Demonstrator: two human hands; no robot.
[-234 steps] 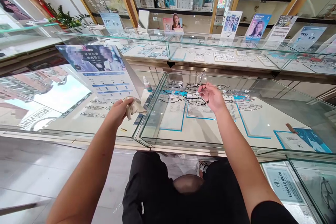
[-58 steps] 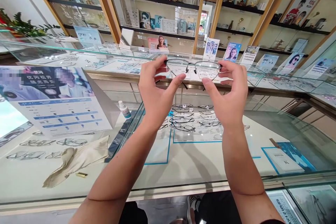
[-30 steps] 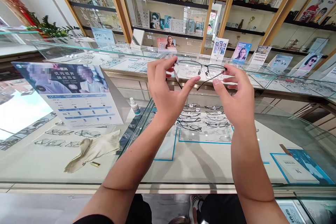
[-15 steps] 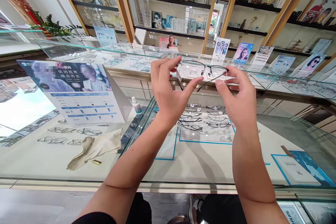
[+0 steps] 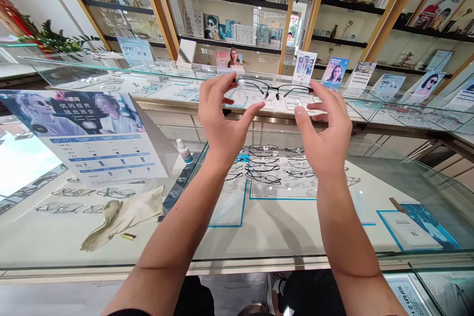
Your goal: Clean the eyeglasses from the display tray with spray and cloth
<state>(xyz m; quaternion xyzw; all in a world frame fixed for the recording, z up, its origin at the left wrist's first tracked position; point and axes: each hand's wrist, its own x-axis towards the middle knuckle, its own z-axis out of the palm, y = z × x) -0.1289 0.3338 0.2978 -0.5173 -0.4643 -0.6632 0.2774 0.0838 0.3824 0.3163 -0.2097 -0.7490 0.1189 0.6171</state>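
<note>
A pair of glasses (image 5: 273,90) with a dark upper rim is held up level over the glass counter. My left hand (image 5: 224,118) grips the frame's left end with the fingertips, its thumb stretched out below the lens. At the other end, my right hand (image 5: 326,126) has its index finger on the frame's corner, with the thumb lower down. The temples are mostly hidden from view. Below my hands, several glasses (image 5: 263,176) lie in rows inside the display case.
On the left stand a folded advertising card (image 5: 107,158) and a small white spray bottle (image 5: 184,151). A beige cloth (image 5: 126,215) lies on the counter with a small gold-coloured piece (image 5: 128,237) beside it. Another glass showcase (image 5: 155,71) runs across behind, before wall shelves.
The glasses have tilted and their temples no longer hang visibly below the lenses. Both hands sit slightly further left and higher in view, which itself has shifted.
</note>
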